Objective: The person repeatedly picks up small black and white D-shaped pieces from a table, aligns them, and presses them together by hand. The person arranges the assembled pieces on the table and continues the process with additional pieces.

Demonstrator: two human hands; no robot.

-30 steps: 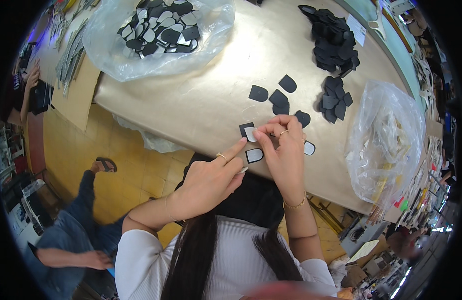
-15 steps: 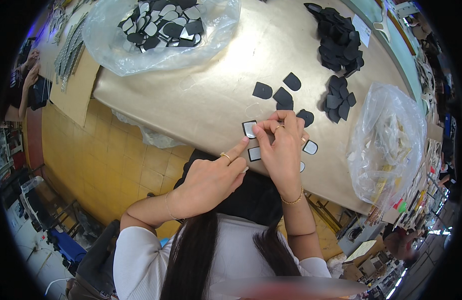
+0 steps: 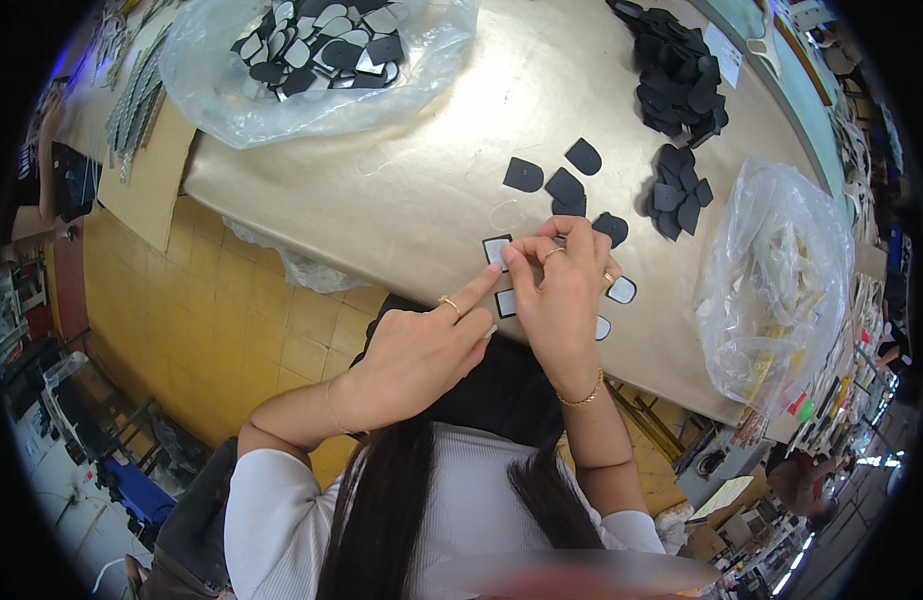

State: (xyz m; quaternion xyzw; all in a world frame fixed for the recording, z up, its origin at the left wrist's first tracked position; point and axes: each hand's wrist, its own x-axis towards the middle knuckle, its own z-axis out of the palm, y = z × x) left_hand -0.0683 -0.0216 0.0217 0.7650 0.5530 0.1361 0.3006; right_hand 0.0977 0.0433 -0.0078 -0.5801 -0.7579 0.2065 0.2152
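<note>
Right grip perhaps on white patch
</note>
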